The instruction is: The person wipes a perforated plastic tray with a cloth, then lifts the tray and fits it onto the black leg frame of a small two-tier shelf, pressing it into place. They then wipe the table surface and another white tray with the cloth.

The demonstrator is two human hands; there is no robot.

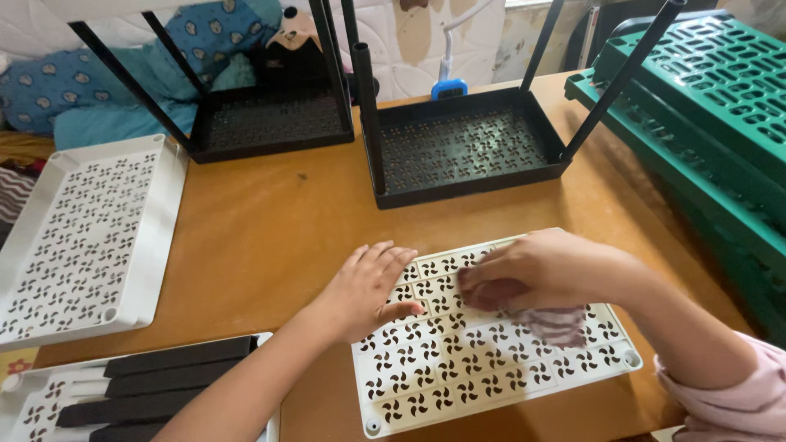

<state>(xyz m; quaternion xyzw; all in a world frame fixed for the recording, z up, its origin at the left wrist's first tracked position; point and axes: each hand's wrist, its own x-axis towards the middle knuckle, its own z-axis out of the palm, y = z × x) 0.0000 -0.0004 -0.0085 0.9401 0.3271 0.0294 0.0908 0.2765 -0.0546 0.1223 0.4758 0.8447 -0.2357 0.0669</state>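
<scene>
A white perforated plastic shelf panel (458,385) with pinwheel cut-outs lies flat on the wooden table (270,237) in front of me. My left hand (368,290) rests palm down on the panel's left edge, fingers together, holding it in place. My right hand (532,270) presses a purplish striped cloth (561,323) against the panel's middle. The cloth is partly hidden under the fingers and blurred.
Another white panel (82,237) lies at the left. A third white panel (33,401) at the bottom left carries black bars (176,360). Two black trays with upright legs (467,151) (270,123) stand at the back. Green slatted shelves (712,106) lean at the right.
</scene>
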